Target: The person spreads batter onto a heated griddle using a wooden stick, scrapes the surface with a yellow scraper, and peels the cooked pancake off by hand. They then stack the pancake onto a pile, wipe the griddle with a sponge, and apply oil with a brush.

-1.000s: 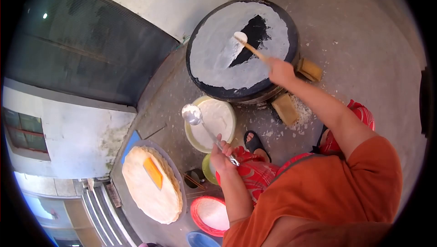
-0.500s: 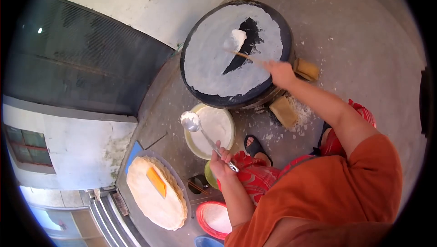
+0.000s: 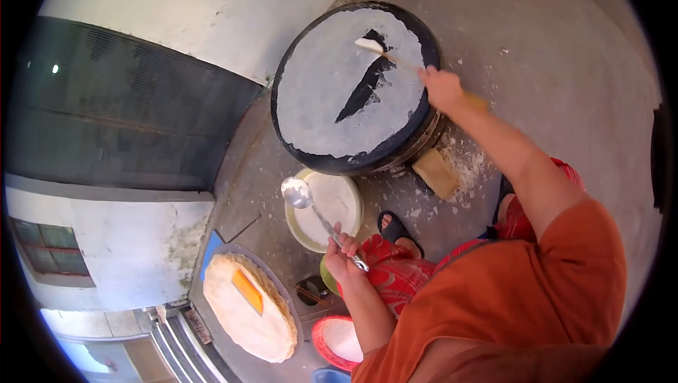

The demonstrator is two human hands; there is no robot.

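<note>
My right hand [image 3: 443,90] is closed round the thin handle of a wooden batter spreader [image 3: 401,62] over the large round black griddle [image 3: 429,48]. White batter clings to the spreader's end. A thin grey-white sheet of batter [image 3: 318,79] covers most of the griddle, with a dark, ragged bare strip across its middle. Lower down, my left hand [image 3: 343,252] grips a long-handled metal ladle [image 3: 297,194]. The ladle's bowl has white batter in it and hangs above the left rim of a pale tub [image 3: 296,225] of white batter.
A stack of thin flatbreads [image 3: 240,319] lies on a round tray at lower left, with a yellow scraper [image 3: 247,291] on top. Beside it stand a red basin [image 3: 323,344] and a blue basin [image 3: 332,374]. Near the griddle's base sits a tan block [image 3: 436,173] among scattered crumbs.
My right hand has moved the spreader slightly up; its batter lump looks smaller and the bare strip narrower. My left hand still holds the ladle over the tub. The view has shifted a little.
</note>
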